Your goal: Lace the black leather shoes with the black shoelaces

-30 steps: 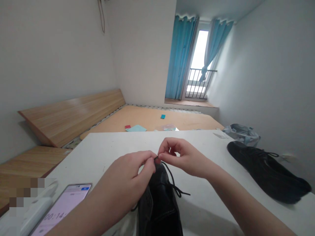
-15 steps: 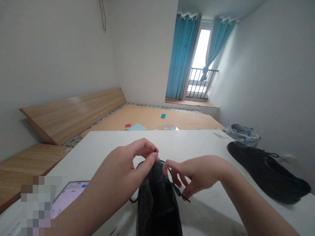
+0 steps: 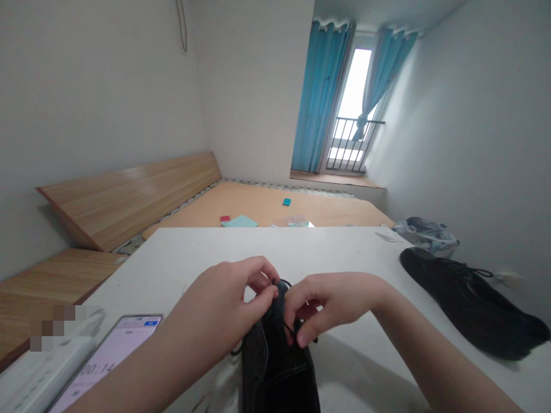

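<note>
A black leather lace-up shoe [image 3: 278,367] stands on the white table [image 3: 206,246] right in front of me, toe pointing away. My left hand [image 3: 232,304] pinches the black shoelace [image 3: 282,283] near the top of the shoe, fingers closed on it. My right hand [image 3: 331,301] is curled over the shoe's right side, fingers closed on the other part of the lace. Both hands almost touch above the shoe's tongue.
A second black shoe [image 3: 469,304] lies at the table's right side. A phone [image 3: 107,358] with a lit timer screen and a white power strip [image 3: 47,370] lie at the near left. A plastic bag [image 3: 424,232] sits at the far right corner. A wooden bed frame [image 3: 267,209] lies beyond.
My right hand dropped from the raised lace end down to the shoe's right side and closed on the lace. My left hand lowered slightly, still pinching the lace.
</note>
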